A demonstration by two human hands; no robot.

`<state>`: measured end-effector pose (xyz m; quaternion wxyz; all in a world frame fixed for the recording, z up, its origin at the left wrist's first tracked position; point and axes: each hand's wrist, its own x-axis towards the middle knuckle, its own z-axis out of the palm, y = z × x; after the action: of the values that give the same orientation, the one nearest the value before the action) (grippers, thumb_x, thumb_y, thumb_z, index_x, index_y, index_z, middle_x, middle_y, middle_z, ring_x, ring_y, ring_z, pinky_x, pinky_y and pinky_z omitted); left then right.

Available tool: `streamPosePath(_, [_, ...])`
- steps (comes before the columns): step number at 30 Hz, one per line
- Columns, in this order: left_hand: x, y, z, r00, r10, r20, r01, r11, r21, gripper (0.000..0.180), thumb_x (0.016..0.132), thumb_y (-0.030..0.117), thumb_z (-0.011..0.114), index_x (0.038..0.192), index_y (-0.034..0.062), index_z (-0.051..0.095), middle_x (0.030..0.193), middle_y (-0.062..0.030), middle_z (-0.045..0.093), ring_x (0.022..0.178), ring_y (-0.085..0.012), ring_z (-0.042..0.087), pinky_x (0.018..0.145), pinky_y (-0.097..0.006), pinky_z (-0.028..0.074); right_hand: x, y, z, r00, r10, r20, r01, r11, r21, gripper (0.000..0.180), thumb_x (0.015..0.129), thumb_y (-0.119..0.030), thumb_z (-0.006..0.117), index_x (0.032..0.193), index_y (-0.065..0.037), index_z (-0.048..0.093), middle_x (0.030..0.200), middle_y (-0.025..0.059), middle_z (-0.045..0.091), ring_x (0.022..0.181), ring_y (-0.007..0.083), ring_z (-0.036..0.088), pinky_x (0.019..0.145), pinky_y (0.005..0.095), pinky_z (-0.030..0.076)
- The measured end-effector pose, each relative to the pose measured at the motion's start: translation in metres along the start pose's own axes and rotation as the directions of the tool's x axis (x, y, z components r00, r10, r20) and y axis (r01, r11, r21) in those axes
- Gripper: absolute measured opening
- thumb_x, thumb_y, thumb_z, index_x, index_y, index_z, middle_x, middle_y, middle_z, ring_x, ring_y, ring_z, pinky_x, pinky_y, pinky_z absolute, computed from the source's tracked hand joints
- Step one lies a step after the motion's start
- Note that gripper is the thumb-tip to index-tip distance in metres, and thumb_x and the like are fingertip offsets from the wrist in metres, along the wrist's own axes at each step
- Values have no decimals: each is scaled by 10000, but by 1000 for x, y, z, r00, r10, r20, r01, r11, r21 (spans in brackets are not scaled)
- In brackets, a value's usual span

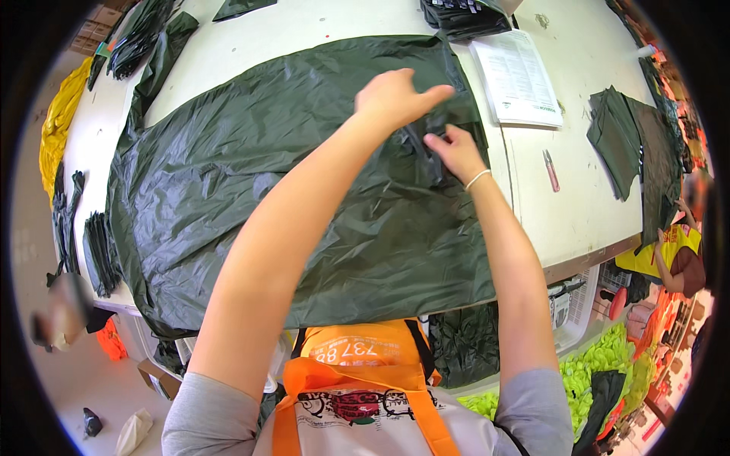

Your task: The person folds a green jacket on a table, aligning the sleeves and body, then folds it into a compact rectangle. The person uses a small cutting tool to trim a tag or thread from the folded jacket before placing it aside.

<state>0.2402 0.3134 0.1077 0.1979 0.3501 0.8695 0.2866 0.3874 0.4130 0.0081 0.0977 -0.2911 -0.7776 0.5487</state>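
Note:
A large piece of dark green, thin, shiny garment fabric [251, 175] lies spread and wrinkled over the white table [532, 163], its near side reaching the front edge. My left hand [395, 100] rests on its upper right part, thumb stretched out to the right and fingers apart. Just below and to the right, my right hand [461, 157] has its fingers curled on a bunched dark fold [437, 171] of the same fabric, thumb toward the left hand. A light band circles my right wrist. The fingertips partly hide the fold.
Right of the fabric lie a stack of printed sheets [521, 80] and small red-handled snips [550, 170]. Dark folded pieces [465, 17] sit at the back, others [616, 140] at the right. Yellow fabric [65, 125] hangs at the left; people work on both sides.

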Motion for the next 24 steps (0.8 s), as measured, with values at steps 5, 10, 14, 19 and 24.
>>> streamPosePath(5, [17, 33, 15, 951, 39, 305, -187, 862, 472, 234, 714, 211, 640, 822, 6, 668, 886, -175, 669, 853, -328, 657, 725, -405, 532, -18, -86, -15, 877, -211, 431, 249, 968, -34, 249, 810, -205, 662, 752, 31, 602, 642, 183, 577, 561, 275, 550, 568, 370, 440])
streamPosePath(10, [-40, 29, -58, 932, 231, -280, -195, 969, 150, 148, 821, 166, 569, 859, 24, 590, 682, -210, 592, 694, -406, 592, 597, -473, 459, 83, -27, -91, 952, -306, 15, 293, 895, -335, 342, 790, -119, 663, 1123, -62, 609, 1109, 138, 630, 928, 272, 603, 840, 331, 486])
streamPosePath(14, [-95, 46, -85, 827, 402, -394, -368, 916, 162, 457, 730, -43, 524, 1183, 5, 561, 803, -208, 621, 638, -353, 603, 618, -352, 494, 178, -36, -71, 665, -745, 55, 736, 641, -218, 508, 732, -98, 704, 1218, -105, 557, 1276, 136, 504, 1195, 284, 445, 1023, 340, 360])
streamPosePath(19, [-126, 56, -98, 874, 271, -404, -279, 959, 40, 377, 862, 67, 437, 1197, -76, 534, 1111, -182, 607, 975, -224, 590, 861, -290, 433, 215, -107, -73, 660, -717, 223, 720, 519, -460, 233, 772, -106, 600, 989, -22, 605, 1078, 130, 580, 1052, 330, 517, 916, 398, 407])
streamPosePath(24, [-120, 74, -105, 844, 343, -413, -440, 883, -165, 497, 990, 319, 343, 1199, -107, 493, 1108, -163, 603, 1011, -205, 570, 882, -295, 428, 175, -213, -125, 911, -378, -162, 343, 916, -206, 293, 888, -205, 471, 960, 27, 633, 788, 142, 646, 702, 216, 610, 607, 331, 467])
